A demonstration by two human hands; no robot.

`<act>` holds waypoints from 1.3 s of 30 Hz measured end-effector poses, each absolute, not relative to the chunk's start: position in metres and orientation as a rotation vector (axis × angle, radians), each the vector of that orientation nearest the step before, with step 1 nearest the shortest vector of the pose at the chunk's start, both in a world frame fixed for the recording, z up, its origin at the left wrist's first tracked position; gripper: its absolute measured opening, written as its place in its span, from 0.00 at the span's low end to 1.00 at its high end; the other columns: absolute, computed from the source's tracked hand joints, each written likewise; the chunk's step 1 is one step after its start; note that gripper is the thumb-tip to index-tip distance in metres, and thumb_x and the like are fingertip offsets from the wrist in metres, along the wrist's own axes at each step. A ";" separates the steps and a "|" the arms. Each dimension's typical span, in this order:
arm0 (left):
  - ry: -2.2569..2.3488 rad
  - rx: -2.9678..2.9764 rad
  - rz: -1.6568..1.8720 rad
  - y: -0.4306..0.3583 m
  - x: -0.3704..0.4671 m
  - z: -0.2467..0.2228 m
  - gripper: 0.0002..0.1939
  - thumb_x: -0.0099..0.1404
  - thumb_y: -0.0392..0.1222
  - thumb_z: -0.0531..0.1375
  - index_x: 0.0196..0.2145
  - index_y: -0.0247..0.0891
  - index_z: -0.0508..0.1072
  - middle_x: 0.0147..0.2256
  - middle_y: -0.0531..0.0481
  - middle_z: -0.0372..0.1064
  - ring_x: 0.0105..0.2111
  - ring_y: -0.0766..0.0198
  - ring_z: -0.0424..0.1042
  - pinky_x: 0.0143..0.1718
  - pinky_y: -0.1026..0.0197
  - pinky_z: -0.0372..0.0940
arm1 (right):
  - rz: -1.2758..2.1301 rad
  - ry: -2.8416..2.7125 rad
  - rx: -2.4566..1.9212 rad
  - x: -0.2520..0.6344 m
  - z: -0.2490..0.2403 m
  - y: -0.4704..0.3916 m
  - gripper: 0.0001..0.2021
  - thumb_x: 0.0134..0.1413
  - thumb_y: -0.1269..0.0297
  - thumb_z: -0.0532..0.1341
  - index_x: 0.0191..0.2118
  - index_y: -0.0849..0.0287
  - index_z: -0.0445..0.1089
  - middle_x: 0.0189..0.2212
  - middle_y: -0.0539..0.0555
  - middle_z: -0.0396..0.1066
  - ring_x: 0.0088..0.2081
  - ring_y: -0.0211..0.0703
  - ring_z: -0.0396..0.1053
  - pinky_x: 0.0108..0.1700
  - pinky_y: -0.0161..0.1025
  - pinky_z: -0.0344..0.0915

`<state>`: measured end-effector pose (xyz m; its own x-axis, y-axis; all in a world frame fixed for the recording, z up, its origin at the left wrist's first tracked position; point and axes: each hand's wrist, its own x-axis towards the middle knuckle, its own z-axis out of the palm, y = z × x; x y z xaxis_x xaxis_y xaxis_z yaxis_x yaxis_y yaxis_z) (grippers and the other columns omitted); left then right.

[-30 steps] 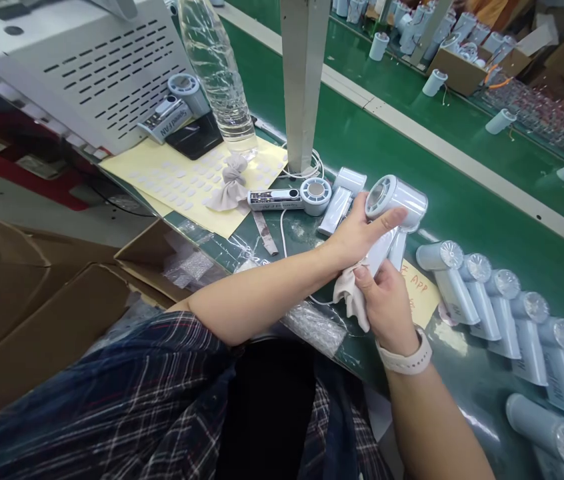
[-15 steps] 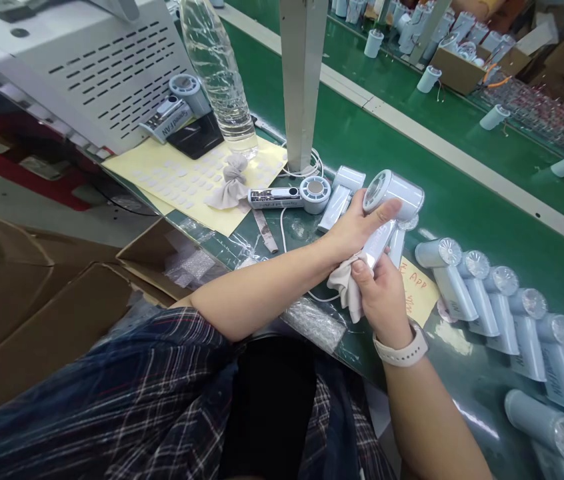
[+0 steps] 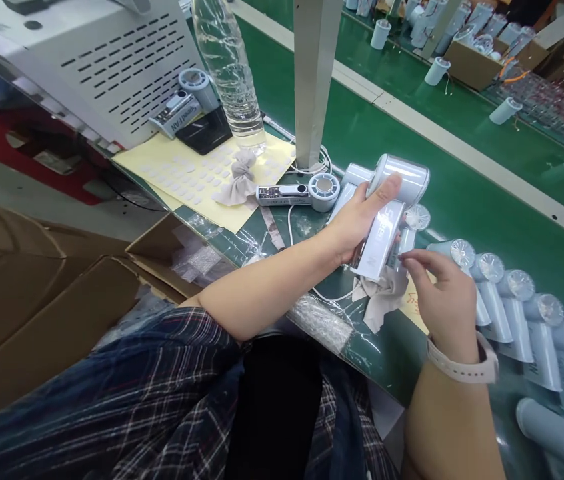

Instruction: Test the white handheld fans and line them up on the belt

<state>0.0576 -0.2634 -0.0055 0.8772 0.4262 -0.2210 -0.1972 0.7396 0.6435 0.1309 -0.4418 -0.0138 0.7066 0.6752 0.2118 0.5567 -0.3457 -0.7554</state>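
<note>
My left hand is wrapped round a light blue handheld fan, its round head up and its handle slanting down toward me. To the right of the handle is my right hand, with thumb and forefinger pinched together; whether something thin is between them is too small to tell. A crumpled grey cloth lies on the bench just below the handle. Another fan with its inner parts showing lies left of my left hand. One more fan stands partly hidden behind the held one.
Several fans stand in a row at the right. A yellow sheet with white stickers, a water bottle and a metal post are at the back left. An open carton sits below the bench edge.
The cloth has left my right hand and lies on the bench. My right hand has moved right, off the handle. The held fan has turned, so lettering shows on its handle.
</note>
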 end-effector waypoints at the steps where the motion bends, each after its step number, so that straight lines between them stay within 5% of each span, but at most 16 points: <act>1: 0.371 0.662 0.372 -0.263 0.058 -0.005 0.34 0.62 0.62 0.69 0.56 0.38 0.67 0.28 0.52 0.71 0.21 0.66 0.72 0.25 0.64 0.67 | 0.082 -1.086 -2.142 0.133 -0.016 -0.446 0.11 0.63 0.53 0.64 0.36 0.52 0.79 0.42 0.60 0.79 0.50 0.61 0.75 0.57 0.67 0.68; 4: 0.373 0.678 0.425 -0.263 0.058 -0.003 0.37 0.61 0.64 0.69 0.57 0.37 0.67 0.28 0.53 0.70 0.21 0.67 0.71 0.25 0.64 0.68 | -0.005 -1.504 -2.228 0.139 -0.023 -0.459 0.14 0.62 0.50 0.64 0.32 0.51 0.80 0.61 0.61 0.70 0.66 0.70 0.60 0.64 0.73 0.59; 7: 0.404 0.713 0.396 -0.262 0.056 0.001 0.36 0.65 0.65 0.65 0.60 0.37 0.65 0.28 0.52 0.70 0.21 0.66 0.71 0.26 0.62 0.70 | 0.013 -1.629 -2.248 0.142 -0.026 -0.464 0.16 0.66 0.55 0.60 0.29 0.52 0.79 0.65 0.57 0.65 0.70 0.71 0.54 0.64 0.76 0.57; 10: 0.402 0.699 0.361 -0.263 0.053 0.005 0.35 0.66 0.66 0.62 0.60 0.37 0.66 0.29 0.53 0.71 0.21 0.68 0.70 0.26 0.64 0.70 | -0.007 -1.556 -2.221 0.138 -0.014 -0.464 0.15 0.68 0.61 0.58 0.33 0.53 0.80 0.61 0.58 0.70 0.67 0.68 0.61 0.63 0.72 0.62; 14: 0.373 0.705 0.358 -0.267 0.049 0.009 0.33 0.67 0.66 0.61 0.58 0.39 0.68 0.31 0.53 0.71 0.22 0.70 0.70 0.28 0.66 0.71 | 0.005 -1.256 -2.034 0.117 0.008 -0.454 0.09 0.67 0.65 0.62 0.39 0.50 0.81 0.52 0.56 0.75 0.53 0.56 0.73 0.52 0.56 0.73; 18: 0.356 0.784 0.383 -0.271 0.047 0.007 0.32 0.70 0.66 0.56 0.60 0.41 0.67 0.38 0.48 0.75 0.32 0.63 0.78 0.32 0.63 0.75 | 0.222 -0.961 -1.672 0.090 0.001 -0.434 0.03 0.62 0.66 0.68 0.39 0.50 0.78 0.37 0.51 0.73 0.39 0.44 0.74 0.38 0.41 0.72; 22: 0.327 0.834 0.457 -0.273 0.047 0.004 0.29 0.71 0.64 0.55 0.61 0.42 0.65 0.42 0.47 0.75 0.40 0.57 0.81 0.35 0.61 0.76 | 0.618 -0.672 -1.424 0.087 -0.016 -0.421 0.18 0.57 0.57 0.73 0.50 0.47 0.71 0.28 0.44 0.69 0.27 0.38 0.70 0.30 0.36 0.71; 25: 0.295 0.879 0.475 -0.273 0.046 0.003 0.28 0.71 0.63 0.57 0.59 0.42 0.64 0.41 0.46 0.74 0.42 0.55 0.80 0.36 0.59 0.76 | 0.837 -0.668 -1.420 0.096 -0.019 -0.421 0.27 0.55 0.49 0.73 0.58 0.48 0.69 0.27 0.45 0.71 0.28 0.41 0.72 0.32 0.39 0.73; 31: 0.251 1.020 0.526 -0.276 0.045 -0.004 0.28 0.63 0.62 0.67 0.51 0.43 0.65 0.39 0.48 0.71 0.43 0.53 0.78 0.42 0.51 0.76 | 0.849 -0.775 -1.652 0.099 -0.014 -0.424 0.18 0.54 0.46 0.71 0.39 0.55 0.77 0.28 0.51 0.75 0.31 0.43 0.71 0.32 0.39 0.69; 35: 0.275 1.078 0.562 -0.278 0.046 -0.011 0.28 0.62 0.60 0.69 0.50 0.44 0.65 0.44 0.48 0.71 0.52 0.47 0.74 0.49 0.46 0.75 | 0.757 -0.668 -1.728 0.088 -0.020 -0.416 0.19 0.50 0.48 0.73 0.41 0.55 0.76 0.31 0.51 0.77 0.30 0.43 0.70 0.32 0.39 0.67; 39: 0.303 1.065 0.537 -0.281 0.050 -0.016 0.29 0.62 0.62 0.69 0.51 0.45 0.65 0.40 0.50 0.71 0.45 0.52 0.78 0.44 0.50 0.77 | 0.624 -0.620 -1.795 0.079 -0.021 -0.408 0.21 0.45 0.47 0.74 0.40 0.55 0.75 0.33 0.54 0.79 0.33 0.47 0.73 0.34 0.42 0.69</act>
